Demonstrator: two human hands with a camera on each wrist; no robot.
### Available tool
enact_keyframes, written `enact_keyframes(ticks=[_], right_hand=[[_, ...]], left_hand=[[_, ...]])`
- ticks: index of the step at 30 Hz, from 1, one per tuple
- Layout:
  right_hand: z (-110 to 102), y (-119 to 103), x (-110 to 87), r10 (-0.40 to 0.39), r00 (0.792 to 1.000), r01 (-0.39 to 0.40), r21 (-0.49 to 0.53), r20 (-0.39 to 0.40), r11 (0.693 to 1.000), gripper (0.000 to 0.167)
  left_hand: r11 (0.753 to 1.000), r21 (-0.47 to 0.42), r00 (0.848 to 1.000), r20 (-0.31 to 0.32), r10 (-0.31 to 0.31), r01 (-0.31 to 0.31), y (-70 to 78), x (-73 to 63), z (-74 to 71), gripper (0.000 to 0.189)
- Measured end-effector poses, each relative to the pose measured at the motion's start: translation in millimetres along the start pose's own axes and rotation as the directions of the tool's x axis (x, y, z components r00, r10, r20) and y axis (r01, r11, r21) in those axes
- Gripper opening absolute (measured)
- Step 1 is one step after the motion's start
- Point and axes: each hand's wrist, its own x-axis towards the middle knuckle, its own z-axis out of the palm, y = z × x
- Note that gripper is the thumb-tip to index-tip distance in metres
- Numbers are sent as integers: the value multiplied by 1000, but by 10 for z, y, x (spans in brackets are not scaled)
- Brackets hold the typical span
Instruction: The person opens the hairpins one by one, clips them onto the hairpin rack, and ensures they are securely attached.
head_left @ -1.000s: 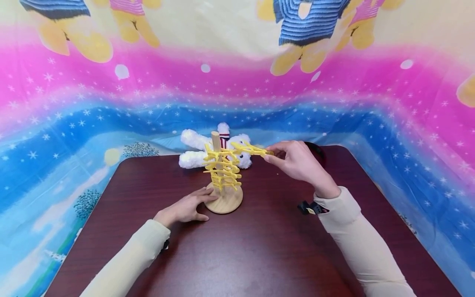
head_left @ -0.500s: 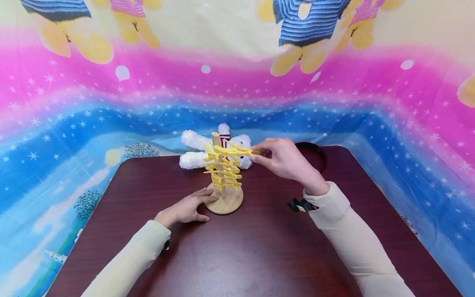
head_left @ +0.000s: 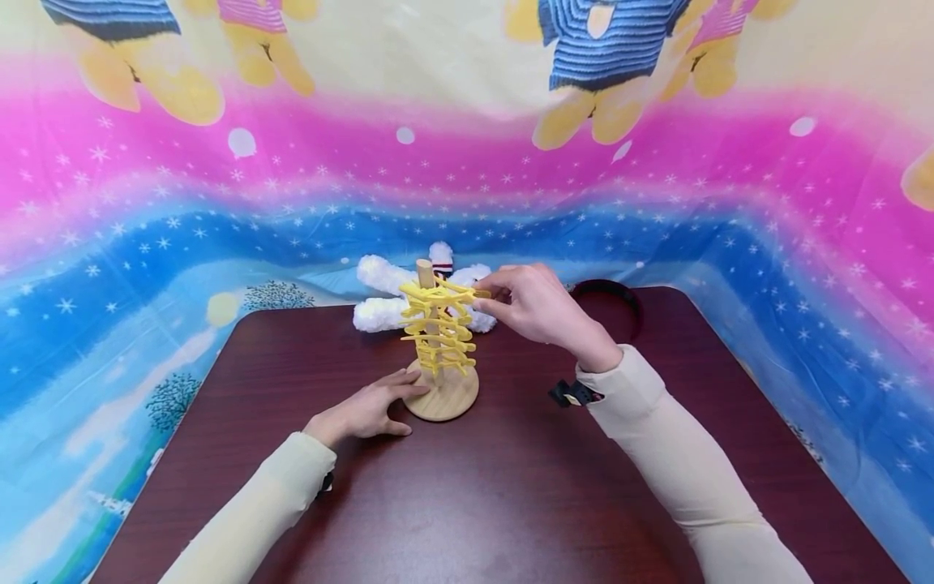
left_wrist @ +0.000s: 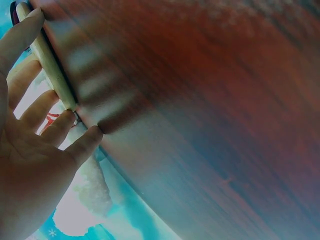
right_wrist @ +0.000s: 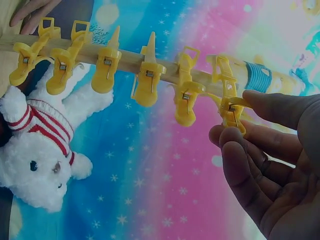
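Observation:
A wooden post (head_left: 426, 274) stands upright on a round wooden base (head_left: 451, 403). Several yellow plastic clothespins (right_wrist: 147, 80) sit along the post, one above another. My right hand (head_left: 536, 307) pinches the handles of another yellow clothespin (right_wrist: 229, 90) between thumb and fingers, near the top of the post. This clothespin reaches across the post; whether its jaws grip the wood I cannot tell. My left hand (head_left: 361, 412) rests with extended fingers on the left edge of the base, its thumb on the table.
A white stuffed bear (head_left: 381, 315) in a red-striped sweater lies behind the post. A dark ring-shaped thing (head_left: 609, 284) is at the back right of the brown table (head_left: 467, 503). A printed cloth (head_left: 467, 170) surrounds the table.
My right hand has moved left with the clothespin, bringing it from beside the post to across its upper part. My left hand has stayed on the base.

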Motion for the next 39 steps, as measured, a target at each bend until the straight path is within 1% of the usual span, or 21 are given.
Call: enact_keyframes(ticks=[5, 13, 19, 30, 39], right_hand=[[40, -9, 44, 13, 1000, -13, 11, 4, 1000, 26], [95, -14, 112, 0, 1000, 0, 39, -1, 999, 24], [80, -33, 148, 13, 1000, -13, 46, 18, 999, 26], [73, -2, 173, 10, 1000, -9, 37, -2, 999, 29], [73, 53, 157, 52, 999, -53, 65, 12, 996, 36]], left_hand=[[1000, 0, 1000, -7, 7, -7, 5, 1, -10, 72], [1000, 4, 1000, -3, 6, -6, 6, 11, -25, 73], [1000, 17, 1000, -3, 11, -11, 4, 16, -33, 72], [1000, 7, 1000, -7, 13, -13, 7, 8, -21, 72], [1000, 9, 1000, -10, 16, -16, 0, 2, 1, 72]])
